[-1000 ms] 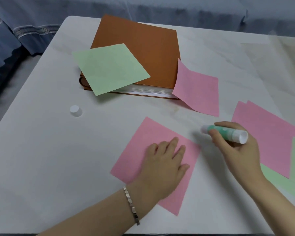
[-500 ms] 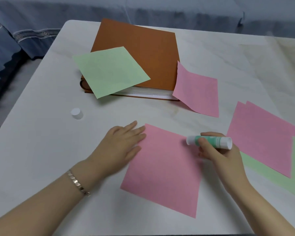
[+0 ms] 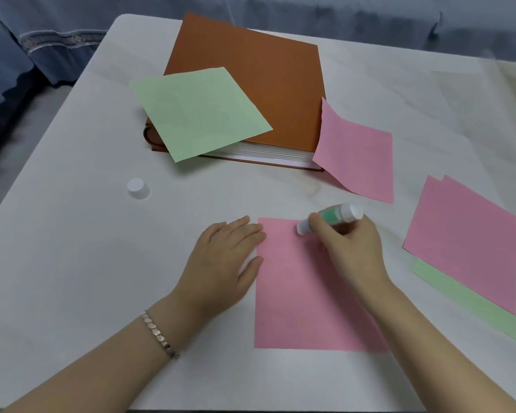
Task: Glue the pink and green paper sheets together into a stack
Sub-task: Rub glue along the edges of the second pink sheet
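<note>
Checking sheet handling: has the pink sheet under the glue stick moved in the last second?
Yes: the pink sheet has turned counterclockwise, from skewed to roughly square with the brown book.

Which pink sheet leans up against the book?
The far pink sheet, right of the book: its left edge bends up against it. The near one and the right-hand pile lie flat.

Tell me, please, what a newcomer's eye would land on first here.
The right hand grips a green-and-white glue stick, tip at the far end of the nearest pink sheet, with the left hand flat at its left edge. Behind lies a brown book topped by a green sheet.
</note>
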Available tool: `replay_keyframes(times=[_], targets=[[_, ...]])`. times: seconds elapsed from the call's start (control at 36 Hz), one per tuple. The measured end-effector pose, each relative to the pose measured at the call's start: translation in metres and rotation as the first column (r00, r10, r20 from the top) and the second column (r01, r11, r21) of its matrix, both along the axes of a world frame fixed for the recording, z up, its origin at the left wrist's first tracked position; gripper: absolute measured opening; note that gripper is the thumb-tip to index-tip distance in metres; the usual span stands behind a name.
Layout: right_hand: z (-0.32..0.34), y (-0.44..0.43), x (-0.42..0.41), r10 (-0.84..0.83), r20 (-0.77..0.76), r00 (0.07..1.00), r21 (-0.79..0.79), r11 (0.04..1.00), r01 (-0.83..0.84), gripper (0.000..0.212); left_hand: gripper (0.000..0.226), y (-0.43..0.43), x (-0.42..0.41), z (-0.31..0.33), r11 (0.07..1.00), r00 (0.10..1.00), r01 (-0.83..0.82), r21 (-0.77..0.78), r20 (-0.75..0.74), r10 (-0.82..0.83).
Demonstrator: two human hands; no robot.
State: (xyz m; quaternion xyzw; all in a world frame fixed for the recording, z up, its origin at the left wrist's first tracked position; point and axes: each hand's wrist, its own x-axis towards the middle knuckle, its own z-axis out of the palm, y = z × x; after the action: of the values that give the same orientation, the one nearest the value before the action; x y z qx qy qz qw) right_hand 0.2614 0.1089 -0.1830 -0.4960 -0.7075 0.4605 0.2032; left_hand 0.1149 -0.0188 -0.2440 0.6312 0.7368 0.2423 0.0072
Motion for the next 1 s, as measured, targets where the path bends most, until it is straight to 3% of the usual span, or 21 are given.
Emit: replay_keyframes(times=[0.36,0.89,1.0], targets=[[-0.005,0.004,-0.015,0.104,0.134,0.986,0.176,0.976,-0.127,0.018,0.035,-0.002,0.003,0.004,1.000,0.999,-0.014,0.014,-0.052,0.015],[-0.003,0.029,0.032,-0.066,0.142,0.988,0.214,0.976,0.035,0.008,0.035,-0.002,0.004,0.007,0.999,0.998,-0.026,-0.025,-0.061,0.024],[0.002,0.023,0.030,-0.089,0.076,0.993,0.205,0.976,0.072,0.009,0.035,-0.003,0.004,0.006,0.999,0.998,-0.028,-0.023,-0.052,0.027]])
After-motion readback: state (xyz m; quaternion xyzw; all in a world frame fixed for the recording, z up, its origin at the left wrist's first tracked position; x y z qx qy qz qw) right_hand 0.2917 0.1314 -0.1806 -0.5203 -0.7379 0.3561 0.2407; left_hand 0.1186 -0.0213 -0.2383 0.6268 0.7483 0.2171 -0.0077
